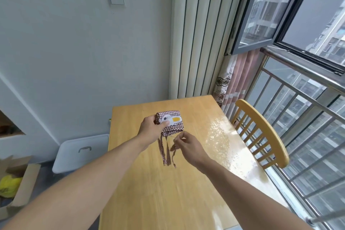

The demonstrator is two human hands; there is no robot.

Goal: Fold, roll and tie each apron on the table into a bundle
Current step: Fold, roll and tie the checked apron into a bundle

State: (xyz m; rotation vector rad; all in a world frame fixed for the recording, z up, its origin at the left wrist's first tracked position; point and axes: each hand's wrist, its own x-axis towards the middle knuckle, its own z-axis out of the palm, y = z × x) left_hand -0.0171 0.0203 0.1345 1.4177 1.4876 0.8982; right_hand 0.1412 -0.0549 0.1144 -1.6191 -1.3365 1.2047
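Setting: wooden bench (149,183) in a corner by a window, with a wooden chair (261,132) at its right side.
Apron: checked apron bundle (171,123), rolled and bearing a white-and-yellow patch, lies at the far middle of the bench; its ties (165,152) trail toward the viewer.
Left hand (151,127): grip closed on the bundle's left end, thumb lying across the patch.
Right hand (186,145): fingers curled, pinching one tie just beside the bundle's near edge.
Floor, left: white lidded bin (80,152); cardboard box (20,183).
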